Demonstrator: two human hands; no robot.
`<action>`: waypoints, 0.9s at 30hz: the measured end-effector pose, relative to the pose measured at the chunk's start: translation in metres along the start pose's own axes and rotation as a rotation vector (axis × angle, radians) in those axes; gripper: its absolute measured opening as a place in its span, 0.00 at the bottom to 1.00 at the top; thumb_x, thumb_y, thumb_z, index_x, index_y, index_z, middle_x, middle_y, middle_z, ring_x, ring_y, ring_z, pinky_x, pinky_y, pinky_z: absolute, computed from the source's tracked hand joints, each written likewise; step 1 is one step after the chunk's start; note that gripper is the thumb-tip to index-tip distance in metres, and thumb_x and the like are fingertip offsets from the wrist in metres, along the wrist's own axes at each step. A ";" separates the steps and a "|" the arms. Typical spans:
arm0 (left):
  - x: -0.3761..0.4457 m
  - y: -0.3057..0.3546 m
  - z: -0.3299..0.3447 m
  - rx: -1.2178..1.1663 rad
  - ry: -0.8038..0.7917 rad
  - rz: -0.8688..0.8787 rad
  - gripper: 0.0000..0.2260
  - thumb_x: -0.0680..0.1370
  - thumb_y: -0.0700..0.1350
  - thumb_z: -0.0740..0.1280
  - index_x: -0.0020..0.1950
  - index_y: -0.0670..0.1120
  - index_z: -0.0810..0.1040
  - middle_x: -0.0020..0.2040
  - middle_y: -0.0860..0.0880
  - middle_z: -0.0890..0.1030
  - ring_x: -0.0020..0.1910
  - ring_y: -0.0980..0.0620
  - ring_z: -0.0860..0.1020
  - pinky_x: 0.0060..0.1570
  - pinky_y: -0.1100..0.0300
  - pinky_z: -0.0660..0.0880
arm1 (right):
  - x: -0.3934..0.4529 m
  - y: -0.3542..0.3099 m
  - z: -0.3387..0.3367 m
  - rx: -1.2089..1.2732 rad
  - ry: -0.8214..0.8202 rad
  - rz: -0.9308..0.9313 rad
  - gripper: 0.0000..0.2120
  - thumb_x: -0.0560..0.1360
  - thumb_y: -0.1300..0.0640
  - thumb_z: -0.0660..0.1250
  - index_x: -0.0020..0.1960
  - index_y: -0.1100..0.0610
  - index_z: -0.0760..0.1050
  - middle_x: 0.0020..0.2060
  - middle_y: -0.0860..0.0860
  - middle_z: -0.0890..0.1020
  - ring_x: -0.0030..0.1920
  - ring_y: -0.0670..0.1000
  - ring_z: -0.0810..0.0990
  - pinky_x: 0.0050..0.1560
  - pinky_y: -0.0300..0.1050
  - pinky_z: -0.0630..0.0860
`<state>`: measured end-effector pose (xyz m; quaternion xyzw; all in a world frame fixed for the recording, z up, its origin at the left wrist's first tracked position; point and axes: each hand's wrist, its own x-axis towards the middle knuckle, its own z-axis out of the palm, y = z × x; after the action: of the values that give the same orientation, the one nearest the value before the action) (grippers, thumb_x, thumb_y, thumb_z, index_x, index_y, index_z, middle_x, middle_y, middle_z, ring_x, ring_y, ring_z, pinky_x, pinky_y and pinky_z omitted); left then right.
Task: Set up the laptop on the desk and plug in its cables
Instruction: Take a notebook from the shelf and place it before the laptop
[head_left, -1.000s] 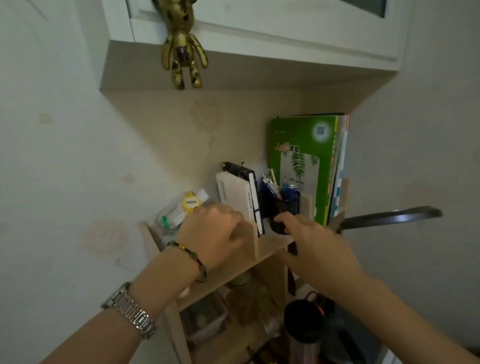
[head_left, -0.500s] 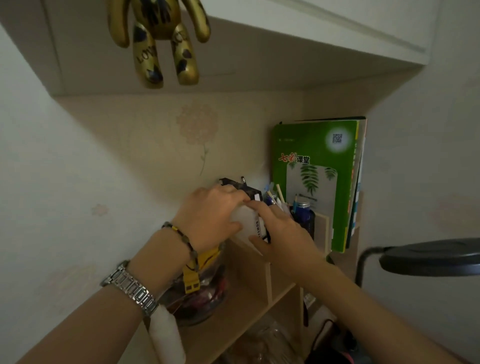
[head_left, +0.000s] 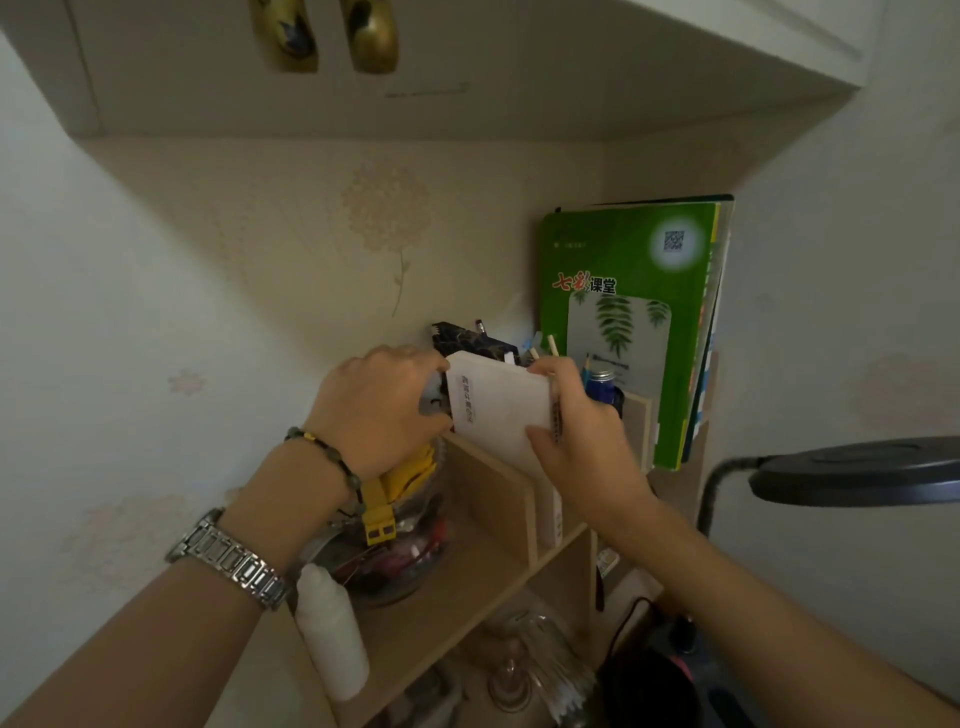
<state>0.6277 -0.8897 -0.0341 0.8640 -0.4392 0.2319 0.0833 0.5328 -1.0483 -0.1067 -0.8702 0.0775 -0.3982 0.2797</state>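
Both hands are on a white book (head_left: 501, 410) standing in the wooden shelf (head_left: 498, 499): my left hand (head_left: 379, 405) curls round its spine edge, my right hand (head_left: 576, 441) pinches the other edge, thumb on the cover. To do this well, I judge I should lift it straight up, clear of the pens (head_left: 543, 348) and green book (head_left: 628, 332) just beside it. No laptop or cable is plainly in view, so I cannot tell where they are.

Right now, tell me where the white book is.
In the head view the white book sits centre frame, held between the left hand and right hand, above the wooden shelf's slot, left of the green book.
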 end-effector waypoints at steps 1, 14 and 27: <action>-0.002 0.001 -0.001 -0.016 0.008 -0.010 0.19 0.71 0.53 0.67 0.60 0.51 0.73 0.57 0.48 0.79 0.54 0.47 0.76 0.50 0.54 0.74 | -0.003 0.000 -0.005 -0.014 0.015 -0.017 0.24 0.71 0.65 0.65 0.60 0.46 0.60 0.47 0.52 0.78 0.46 0.55 0.80 0.37 0.51 0.81; -0.074 0.090 0.000 -0.306 0.153 0.037 0.19 0.72 0.60 0.63 0.59 0.53 0.74 0.55 0.51 0.80 0.52 0.52 0.75 0.47 0.54 0.74 | -0.062 -0.030 -0.095 -0.117 0.091 -0.016 0.21 0.71 0.63 0.67 0.58 0.50 0.61 0.43 0.52 0.80 0.40 0.51 0.80 0.36 0.50 0.81; -0.177 0.248 0.054 -0.702 0.017 -0.073 0.36 0.61 0.66 0.67 0.65 0.56 0.62 0.60 0.56 0.72 0.55 0.58 0.72 0.49 0.69 0.62 | -0.193 -0.019 -0.162 0.015 0.016 0.167 0.19 0.71 0.57 0.69 0.54 0.46 0.62 0.45 0.44 0.77 0.37 0.40 0.78 0.30 0.28 0.77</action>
<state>0.3577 -0.9302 -0.1801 0.7958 -0.4603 0.0707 0.3870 0.2822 -1.0319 -0.1364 -0.8553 0.1491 -0.3811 0.3176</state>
